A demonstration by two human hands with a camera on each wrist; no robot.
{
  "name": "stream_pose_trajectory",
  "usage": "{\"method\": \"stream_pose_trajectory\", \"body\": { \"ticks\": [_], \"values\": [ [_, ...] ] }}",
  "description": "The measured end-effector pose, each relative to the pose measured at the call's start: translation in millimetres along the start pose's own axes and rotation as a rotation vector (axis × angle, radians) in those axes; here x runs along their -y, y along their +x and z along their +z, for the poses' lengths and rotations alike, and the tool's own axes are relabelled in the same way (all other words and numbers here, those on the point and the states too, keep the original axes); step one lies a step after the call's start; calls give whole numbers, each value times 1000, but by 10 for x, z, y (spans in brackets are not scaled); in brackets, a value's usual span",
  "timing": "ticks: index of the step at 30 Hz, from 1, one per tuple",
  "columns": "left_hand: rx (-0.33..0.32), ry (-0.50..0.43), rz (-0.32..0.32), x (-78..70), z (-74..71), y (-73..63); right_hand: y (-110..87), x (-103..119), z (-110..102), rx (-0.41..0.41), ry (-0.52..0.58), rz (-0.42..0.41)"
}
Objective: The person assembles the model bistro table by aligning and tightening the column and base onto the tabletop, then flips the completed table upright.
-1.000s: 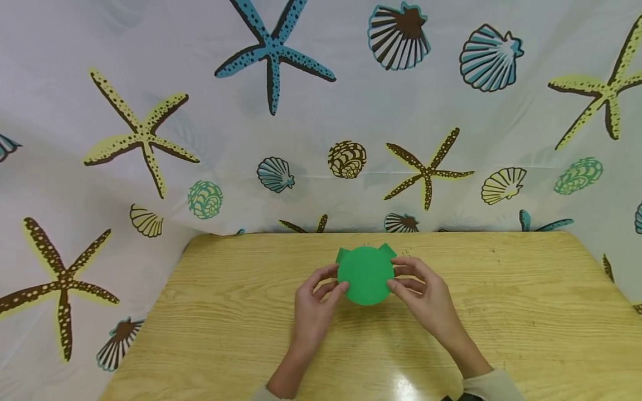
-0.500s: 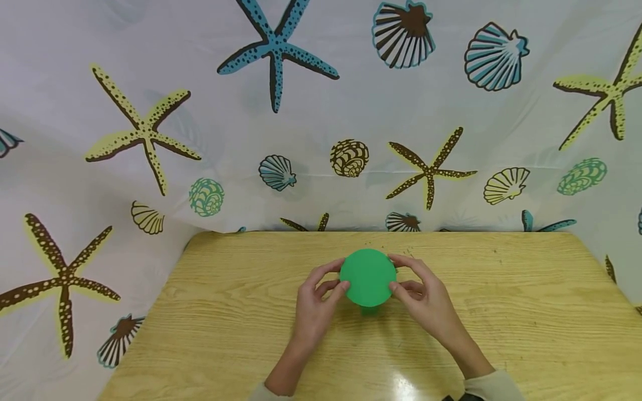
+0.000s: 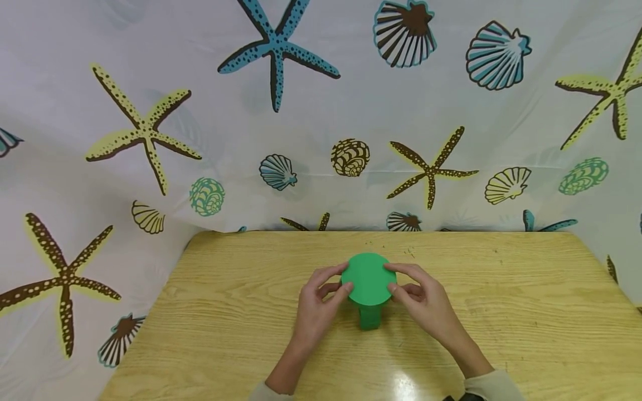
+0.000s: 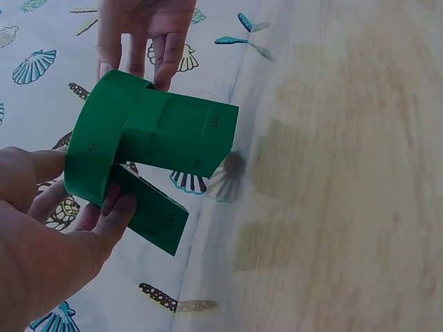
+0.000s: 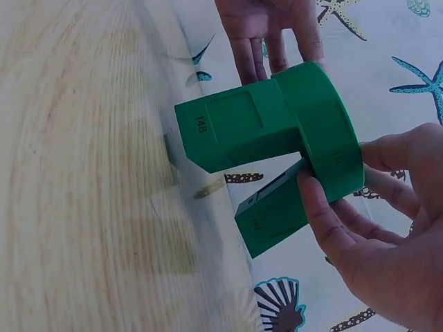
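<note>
A small green toy stool [image 3: 368, 278] has a round disc top and blocky legs printed with numbers. Both hands hold it by the rim, disc upward and legs downward. In the head view one leg [image 3: 370, 316] shows below the disc's near edge. My left hand [image 3: 318, 303] grips the left side, thumb in front and fingers farther back. On the opposite side my right hand [image 3: 426, 298] pinches the rim in the same way. The left wrist view shows several legs [image 4: 183, 131] under the disc, their ends seemingly just above the table. The right wrist view shows numbered legs [image 5: 239, 124] too.
A wooden table [image 3: 225, 312] lies under the hands, with a light glare near its front edge. Behind and to both sides hangs a white cloth [image 3: 321, 122] printed with starfish and shells, meeting the table's back edge.
The stool has tipped in both hands. Leg ends showed beyond the disc's far edge one second ago; now a leg shows below its near edge. Both hands keep their hold.
</note>
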State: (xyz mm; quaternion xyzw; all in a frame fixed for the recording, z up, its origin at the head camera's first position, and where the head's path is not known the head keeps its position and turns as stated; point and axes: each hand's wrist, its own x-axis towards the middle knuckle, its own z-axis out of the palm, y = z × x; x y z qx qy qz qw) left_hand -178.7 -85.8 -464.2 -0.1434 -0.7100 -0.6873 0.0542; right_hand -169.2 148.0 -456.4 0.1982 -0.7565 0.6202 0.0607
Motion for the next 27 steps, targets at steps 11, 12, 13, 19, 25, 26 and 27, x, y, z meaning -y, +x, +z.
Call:
{"method": "stream_pose_trajectory", "body": {
  "ticks": [11, 12, 13, 19, 25, 26, 27],
  "values": [
    [1, 12, -42, 107, -15, -23, -23, -25, 6, 34, -48, 143],
    [-2, 17, -41, 114, -18, -25, -21, -26, 8, 37, -52, 153],
    [-5, 23, -41, 121, -20, -26, -18, -26, 11, 40, -58, 162],
    [-9, 39, -33, 137, -29, -27, -2, -49, 6, 51, -72, 161],
    [7, 44, -51, 135, -31, -29, 3, -70, -16, 63, -65, 155],
    [13, 53, -56, 132, -31, -25, 4, -67, -24, 69, -58, 152],
    [18, 67, -61, 126, -32, -18, 7, -61, -33, 74, -53, 152]
  ]
}}
